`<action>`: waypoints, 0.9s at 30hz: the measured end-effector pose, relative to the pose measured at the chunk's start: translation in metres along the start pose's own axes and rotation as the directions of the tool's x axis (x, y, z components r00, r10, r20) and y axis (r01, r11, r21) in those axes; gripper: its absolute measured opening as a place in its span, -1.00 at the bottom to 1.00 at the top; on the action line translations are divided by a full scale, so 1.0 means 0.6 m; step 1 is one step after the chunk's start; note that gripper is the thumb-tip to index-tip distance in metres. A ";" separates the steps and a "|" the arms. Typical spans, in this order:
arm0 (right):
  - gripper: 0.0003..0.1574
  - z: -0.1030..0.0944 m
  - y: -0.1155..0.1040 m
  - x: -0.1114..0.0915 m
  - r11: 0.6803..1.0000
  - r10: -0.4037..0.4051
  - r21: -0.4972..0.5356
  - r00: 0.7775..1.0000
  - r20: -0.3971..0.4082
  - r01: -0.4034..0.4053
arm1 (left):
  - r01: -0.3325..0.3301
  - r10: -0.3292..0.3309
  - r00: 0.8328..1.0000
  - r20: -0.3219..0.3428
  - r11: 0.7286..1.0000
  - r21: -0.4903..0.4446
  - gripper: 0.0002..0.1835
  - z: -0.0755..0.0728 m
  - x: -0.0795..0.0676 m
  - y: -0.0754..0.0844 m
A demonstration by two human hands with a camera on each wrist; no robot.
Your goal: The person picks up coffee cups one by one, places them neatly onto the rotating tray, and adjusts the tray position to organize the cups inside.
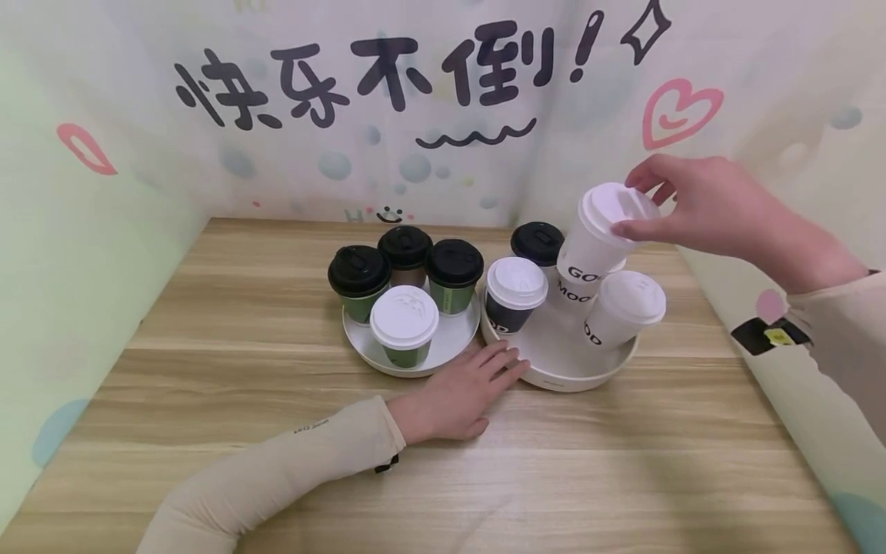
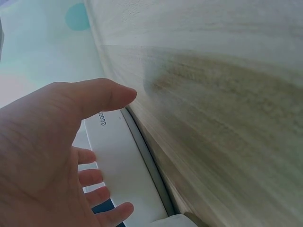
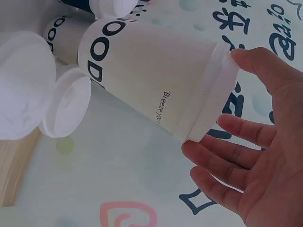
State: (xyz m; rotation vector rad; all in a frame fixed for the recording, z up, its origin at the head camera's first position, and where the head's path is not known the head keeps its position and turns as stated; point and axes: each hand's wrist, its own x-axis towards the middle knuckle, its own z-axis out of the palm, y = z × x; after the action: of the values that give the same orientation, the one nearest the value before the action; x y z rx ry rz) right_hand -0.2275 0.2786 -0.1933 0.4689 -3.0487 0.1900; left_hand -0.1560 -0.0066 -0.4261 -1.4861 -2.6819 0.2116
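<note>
By the edges of its lid, my right hand (image 1: 720, 204) grips a white paper coffee cup (image 1: 594, 245) between thumb and fingers. The cup leans and overlaps a white cup (image 1: 574, 296) standing behind it on the round white right tray (image 1: 564, 381). Dark print and small lettering show on the gripped cup (image 3: 151, 71) in the right wrist view. My left hand (image 1: 460, 392) lies at the right tray's near left rim, fingers extended and thumb apart; in the left wrist view its fingertips are at the tray wall (image 2: 125, 165).
The right tray also bears a white cup (image 1: 631, 304), a dark cup with white lid (image 1: 515, 292) and a black-lidded cup (image 1: 538, 242). Close on the left, another white tray (image 1: 374, 358) carries green cups, including a white-lidded one (image 1: 404, 327). A printed curtain (image 1: 291, 169) stands behind.
</note>
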 end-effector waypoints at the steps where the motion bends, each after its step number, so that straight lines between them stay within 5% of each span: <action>1: -0.17 0.002 -0.002 -0.004 1.000 0.000 0.002 1.000 0.003 0.000 | 0.000 0.000 1.000 0.001 1.000 0.000 -0.01 0.000 0.000 0.000; 17: -0.22 0.055 -0.030 -0.066 0.999 -0.042 -0.001 0.999 0.001 0.042 | 0.003 -0.003 0.996 -0.090 1.000 0.002 -0.06 0.005 0.000 0.002; 27: -0.29 0.097 -0.035 -0.085 0.989 -0.145 -0.004 0.988 -0.060 0.146 | 0.000 0.001 0.994 -0.113 1.000 0.007 -0.04 0.005 -0.001 0.003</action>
State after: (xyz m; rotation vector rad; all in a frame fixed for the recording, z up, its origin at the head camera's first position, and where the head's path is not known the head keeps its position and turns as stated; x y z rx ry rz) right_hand -0.1743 0.2667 -0.2519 0.6700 -2.9403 0.1943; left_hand -0.1548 -0.0062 -0.4296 -1.4503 -2.5900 0.1329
